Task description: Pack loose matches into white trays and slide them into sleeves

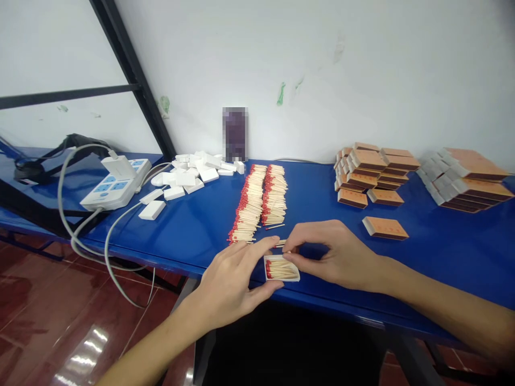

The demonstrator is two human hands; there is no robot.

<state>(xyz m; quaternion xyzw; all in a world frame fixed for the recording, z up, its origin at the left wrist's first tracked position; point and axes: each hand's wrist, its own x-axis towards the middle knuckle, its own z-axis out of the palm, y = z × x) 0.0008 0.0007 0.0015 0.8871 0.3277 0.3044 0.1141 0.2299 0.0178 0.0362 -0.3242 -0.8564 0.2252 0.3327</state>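
A small white matchbox tray [295,278] holds red-headed matches [279,268] lying side by side at the blue table's front edge. My left hand [231,279] grips this tray from the left, its thumb at the near side and its fingers at the far side. Over the tray's right end, my right hand [336,251] is pinched, with the pale tip of a match showing between thumb and forefinger. A few loose matches [280,243] lie just behind the tray, partly hidden by my fingers. Farther back, two long rows of matches [251,198] spread over the table.
White trays [197,170] are heaped at the back left, near a power strip [115,187] with cables. Orange matchboxes [368,161] are stacked at the back right, beside another stack [470,179]. A single matchbox [385,228] lies in front. A black metal frame [137,80] stands left.
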